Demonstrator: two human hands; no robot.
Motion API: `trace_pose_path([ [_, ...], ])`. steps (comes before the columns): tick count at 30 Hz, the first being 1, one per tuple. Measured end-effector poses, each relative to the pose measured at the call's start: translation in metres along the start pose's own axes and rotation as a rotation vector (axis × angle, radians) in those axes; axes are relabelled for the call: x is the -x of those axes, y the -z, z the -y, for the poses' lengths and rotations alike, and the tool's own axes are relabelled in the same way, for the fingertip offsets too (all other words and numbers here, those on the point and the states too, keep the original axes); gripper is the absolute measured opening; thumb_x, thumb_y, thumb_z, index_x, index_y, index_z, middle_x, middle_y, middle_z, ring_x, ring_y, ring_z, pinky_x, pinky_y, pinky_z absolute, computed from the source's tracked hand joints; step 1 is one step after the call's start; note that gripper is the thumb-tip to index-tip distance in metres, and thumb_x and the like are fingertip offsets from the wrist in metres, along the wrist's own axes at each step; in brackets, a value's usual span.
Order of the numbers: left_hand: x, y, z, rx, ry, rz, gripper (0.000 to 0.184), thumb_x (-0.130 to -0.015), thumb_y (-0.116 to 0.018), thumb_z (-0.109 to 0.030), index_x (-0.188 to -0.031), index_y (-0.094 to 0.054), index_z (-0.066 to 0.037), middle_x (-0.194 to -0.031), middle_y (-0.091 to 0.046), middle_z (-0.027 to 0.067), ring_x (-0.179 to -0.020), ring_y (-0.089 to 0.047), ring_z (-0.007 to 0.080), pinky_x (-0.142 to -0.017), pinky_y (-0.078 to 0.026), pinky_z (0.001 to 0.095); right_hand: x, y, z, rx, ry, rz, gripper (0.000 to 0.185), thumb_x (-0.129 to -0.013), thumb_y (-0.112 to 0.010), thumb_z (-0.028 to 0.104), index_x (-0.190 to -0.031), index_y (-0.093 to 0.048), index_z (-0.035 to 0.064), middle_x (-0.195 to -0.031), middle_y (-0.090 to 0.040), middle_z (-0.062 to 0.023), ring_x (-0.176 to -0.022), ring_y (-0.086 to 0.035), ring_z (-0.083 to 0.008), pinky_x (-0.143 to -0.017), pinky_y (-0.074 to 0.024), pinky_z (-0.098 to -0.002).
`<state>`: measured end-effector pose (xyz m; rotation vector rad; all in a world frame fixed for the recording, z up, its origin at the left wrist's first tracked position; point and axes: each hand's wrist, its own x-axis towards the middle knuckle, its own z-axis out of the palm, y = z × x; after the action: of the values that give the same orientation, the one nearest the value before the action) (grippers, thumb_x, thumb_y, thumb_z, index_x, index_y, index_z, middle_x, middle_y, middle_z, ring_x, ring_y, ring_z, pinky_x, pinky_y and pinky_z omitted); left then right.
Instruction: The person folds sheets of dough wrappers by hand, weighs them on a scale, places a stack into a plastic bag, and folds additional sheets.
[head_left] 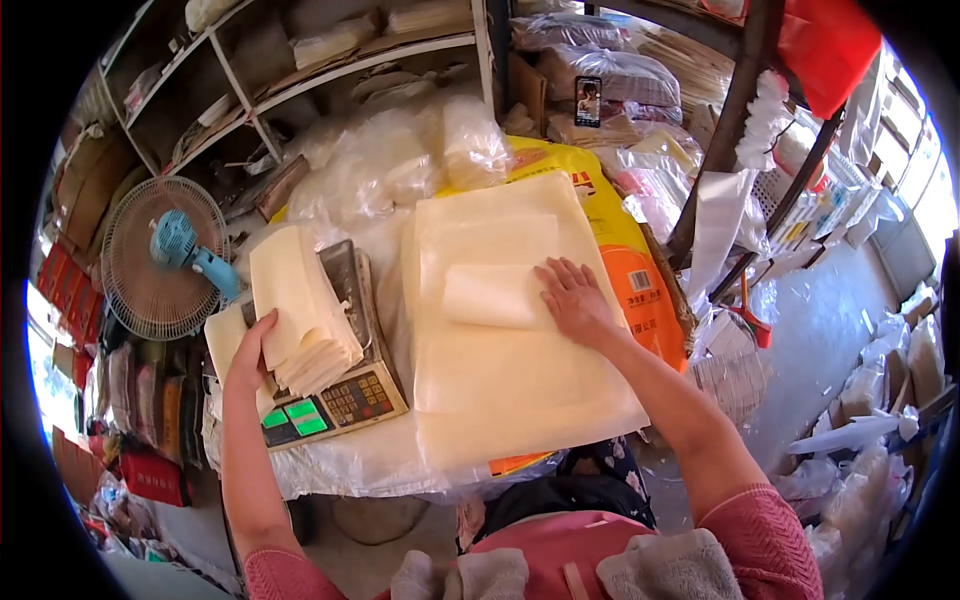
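Note:
On the left, a thick stack of folded cream sheets (305, 310) sits on a digital scale (370, 385) with green displays. My left hand (253, 352) grips the near left side of this stack; some of its fingers are hidden. Beside that hand lies another cream bundle (228, 335). My right hand (580, 305) is open, fingers stretched out and pressed flat on a small folded cream sheet (495, 295). That sheet rests on a wide pile of large cream sheets (530, 400) at the middle of the table.
Behind the pile are clear plastic bags (400, 150) and a yellow and orange sack (640, 280). A fan (165, 255) stands at left, below shelves (365, 60). A phone (588, 101) is propped on wrapped bundles at the back. A dark post (725, 140) rises at right.

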<state>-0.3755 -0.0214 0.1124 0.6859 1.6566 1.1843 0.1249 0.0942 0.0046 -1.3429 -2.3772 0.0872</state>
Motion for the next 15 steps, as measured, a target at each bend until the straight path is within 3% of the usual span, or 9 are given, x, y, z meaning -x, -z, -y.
trace_pose_path([
  [1,0.0,-0.002,-0.002,0.022,0.008,0.009,0.055,-0.082,-0.064,-0.04,-0.125,-0.052,-0.007,-0.116,-0.061,0.0077,-0.105,-0.058,0.0228,-0.09,-0.047,0.036,0.0,-0.001,-0.001,0.001,-0.001,0.0,0.044,-0.096,-0.04,0.028,-0.137,-0.039,0.0123,-0.145,-0.035,-0.013,-0.136,-0.028,-0.0298,-0.113,-0.017,-0.0448],
  [4,-0.01,0.003,-0.002,0.08,0.064,0.09,0.055,-0.081,-0.064,-0.036,-0.126,-0.052,-0.007,-0.118,-0.06,0.0091,-0.107,-0.058,0.0253,-0.091,-0.047,0.0381,0.0,-0.002,-0.002,0.006,-0.001,0.002,0.045,-0.096,-0.04,0.028,-0.137,-0.039,0.0122,-0.146,-0.034,-0.013,-0.136,-0.028,-0.03,-0.113,-0.0168,-0.0451],
  [10,-0.001,-0.017,-0.014,0.139,0.157,0.053,0.051,-0.078,-0.063,-0.027,-0.122,-0.053,-0.004,-0.117,-0.06,0.0109,-0.105,-0.058,0.0281,-0.092,-0.046,0.0416,0.001,0.001,-0.001,-0.003,-0.016,0.009,0.046,-0.096,-0.039,0.029,-0.138,-0.038,0.0121,-0.146,-0.033,-0.0122,-0.137,-0.026,-0.0291,-0.113,-0.0163,-0.0452],
  [15,-0.007,-0.024,-0.009,0.231,0.07,0.046,0.053,-0.074,-0.064,-0.024,-0.121,-0.052,-0.002,-0.114,-0.061,0.0128,-0.103,-0.059,0.0296,-0.092,-0.046,0.0432,0.001,-0.001,-0.002,-0.044,-0.04,0.011,0.048,-0.096,-0.038,0.031,-0.139,-0.037,0.0108,-0.146,-0.033,-0.0112,-0.138,-0.025,-0.028,-0.113,-0.0157,-0.0452],
])
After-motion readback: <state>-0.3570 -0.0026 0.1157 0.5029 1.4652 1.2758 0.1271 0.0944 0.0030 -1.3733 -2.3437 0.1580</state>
